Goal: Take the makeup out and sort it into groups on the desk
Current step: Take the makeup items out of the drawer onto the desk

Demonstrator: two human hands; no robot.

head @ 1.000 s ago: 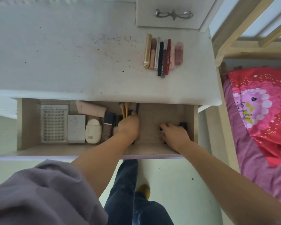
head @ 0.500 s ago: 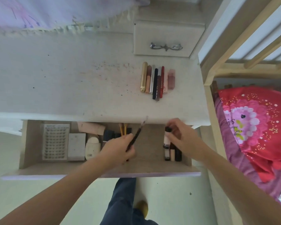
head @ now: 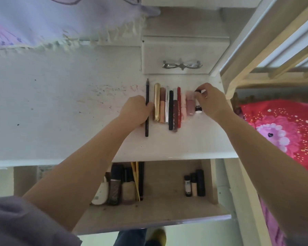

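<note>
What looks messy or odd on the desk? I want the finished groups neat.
Dark specks and pinkish smears mark the desk left of the makeup row. The black pencil sticks out past the row at both ends.

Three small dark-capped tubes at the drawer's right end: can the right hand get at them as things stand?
Probably not right away: the right hand grips a small black-capped tube on the desk. The three small dark-capped tubes lie uncovered.

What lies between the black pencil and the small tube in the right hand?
Head view: a row of lip products, from the gold tube to a pink gloss, between black pencil and small tube.
</note>
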